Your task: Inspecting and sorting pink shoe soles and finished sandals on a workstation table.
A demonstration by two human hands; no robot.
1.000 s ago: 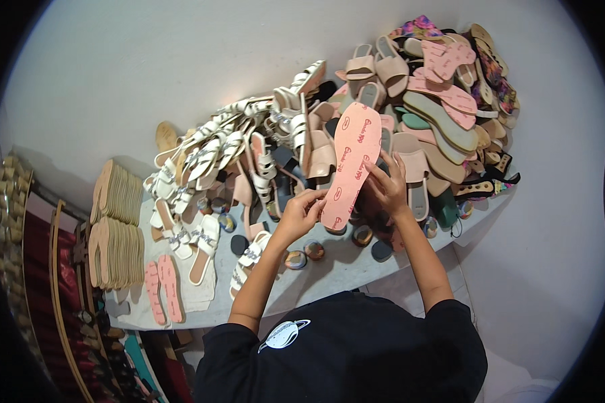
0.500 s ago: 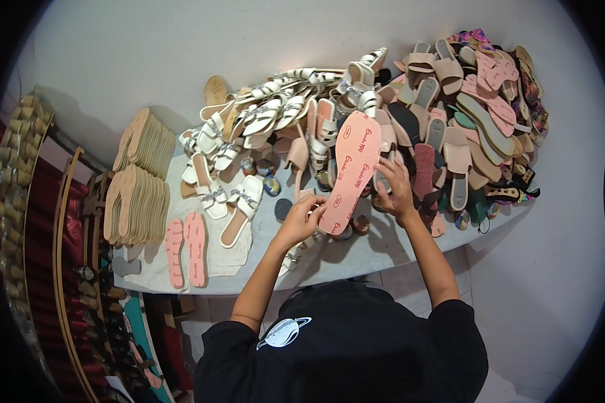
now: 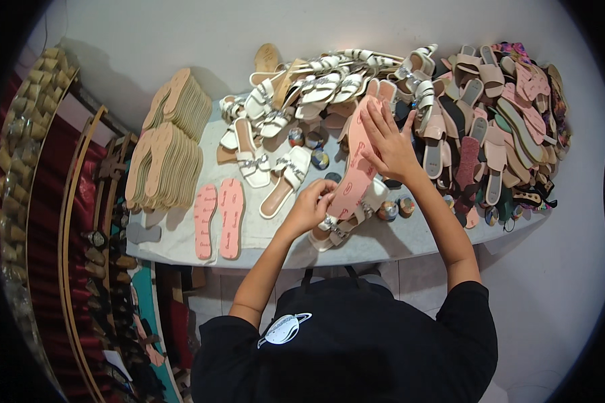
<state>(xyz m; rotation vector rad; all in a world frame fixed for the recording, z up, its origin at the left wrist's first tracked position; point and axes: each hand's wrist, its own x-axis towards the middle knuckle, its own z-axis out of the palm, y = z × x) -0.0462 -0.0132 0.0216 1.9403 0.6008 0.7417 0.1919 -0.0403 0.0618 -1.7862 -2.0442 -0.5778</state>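
Note:
A pink printed insole [image 3: 357, 168] is held up at a slant above the table's front middle. My left hand [image 3: 312, 207] pinches its lower end between thumb and fingers. Across its upper part lies my right hand [image 3: 390, 144], flat with the fingers stretched out. Beneath the insole, partly hidden, are white strappy sandals [image 3: 335, 232]. Two more pink insoles [image 3: 231, 218] lie side by side to the left of my hands. A pair of white sandals with silvery trim [image 3: 286, 180] rests between those insoles and the back pile.
Tall stacks of beige soles [image 3: 165, 164] stand at the table's left. White sandals [image 3: 323, 84] heap along the back, and pink, beige and grey slides [image 3: 494, 151] pile up at the right. Small round patterned items [image 3: 387, 210] sit near my right forearm. Shelves of shoe lasts [image 3: 27, 174] line the far left.
My right hand has gone from the insole's right edge to lying flat over its upper part. My left hand still grips the lower end. The view has shifted, so the table appears farther right.

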